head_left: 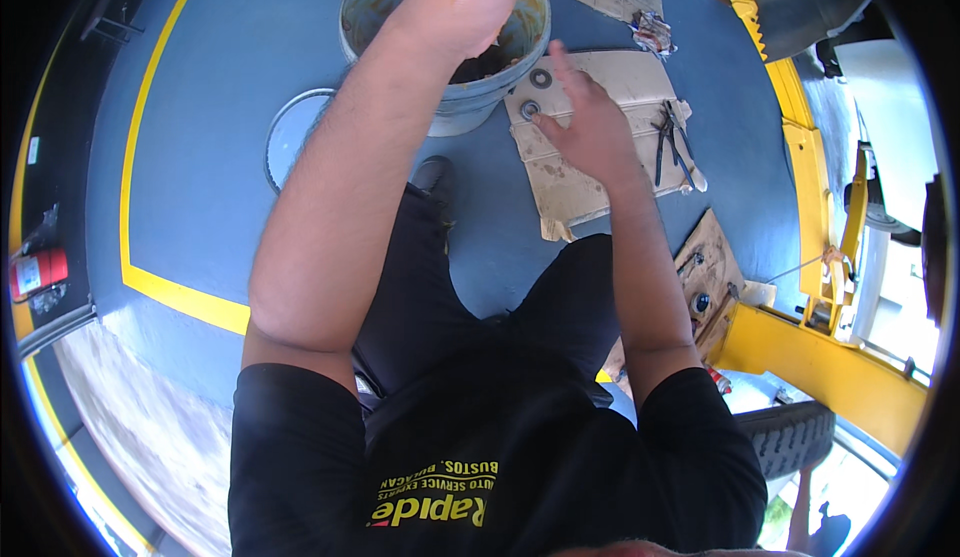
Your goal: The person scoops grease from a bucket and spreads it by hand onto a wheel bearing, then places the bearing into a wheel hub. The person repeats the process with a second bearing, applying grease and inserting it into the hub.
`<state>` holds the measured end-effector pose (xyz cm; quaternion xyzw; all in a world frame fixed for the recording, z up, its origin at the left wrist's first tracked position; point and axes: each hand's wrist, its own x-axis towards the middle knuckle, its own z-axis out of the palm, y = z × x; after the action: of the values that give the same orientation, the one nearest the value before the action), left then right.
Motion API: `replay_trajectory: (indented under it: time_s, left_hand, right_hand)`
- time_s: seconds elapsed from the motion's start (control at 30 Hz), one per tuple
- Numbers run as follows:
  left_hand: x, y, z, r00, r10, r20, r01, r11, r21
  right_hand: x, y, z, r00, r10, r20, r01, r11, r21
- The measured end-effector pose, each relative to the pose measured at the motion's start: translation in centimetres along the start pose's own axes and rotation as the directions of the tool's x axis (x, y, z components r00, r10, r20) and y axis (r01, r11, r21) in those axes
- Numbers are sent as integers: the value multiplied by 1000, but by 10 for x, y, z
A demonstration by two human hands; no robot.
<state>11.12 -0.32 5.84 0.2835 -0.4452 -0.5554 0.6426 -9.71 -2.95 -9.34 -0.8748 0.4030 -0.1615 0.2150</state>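
Note:
My left hand (485,2) is over a pale grease-smeared bucket (470,92). One finger stretches out to the right; the others are partly cut off by the top edge. An orange-brown smear of grease marks this hand. Above a flattened cardboard sheet (570,182), my right hand (592,132) is open with fingers apart and nothing visible in it. Its thumb tip is beside a round metal bearing (530,110); whether they touch I cannot tell. Slightly farther off lies a second ring-shaped bearing (541,78). Black-handled pliers (672,147) rest on the cardboard's right side.
A round lid (298,137) lies left of the bucket. Beyond the cardboard is a crumpled wrapper (652,33). At right stand a yellow lift frame (815,187), a stained board with parts (712,272) and a tire (795,437). A red fire extinguisher (38,275) is far left.

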Motion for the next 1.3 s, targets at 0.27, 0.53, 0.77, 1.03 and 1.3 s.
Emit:
replay_trajectory:
  time_s: [0.27,0.53,0.77,1.03,1.3]
  left_hand:
    - [-6,3,-9,999,-9,-42,8,999,-43]
    - [-9,7,-15,999,-5,-42,4,1000,-4]
    - [-19,12,-16,998,22,-57,-24,999,-32]
    - [-20,18,-24,997,51,-63,-53,998,-20]
    - [-20,4,-21,996,92,11,-93,993,72]
  right_hand:
    - [22,-2,-5,970,73,232,-240,133,962]
    - [62,13,26,900,-43,-433,35,999,-27]
    - [115,18,10,817,-505,-279,161,665,-729]
    - [34,15,31,633,352,689,-738,6,675]
    - [52,-33,84,587,-159,794,-773,-400,492]
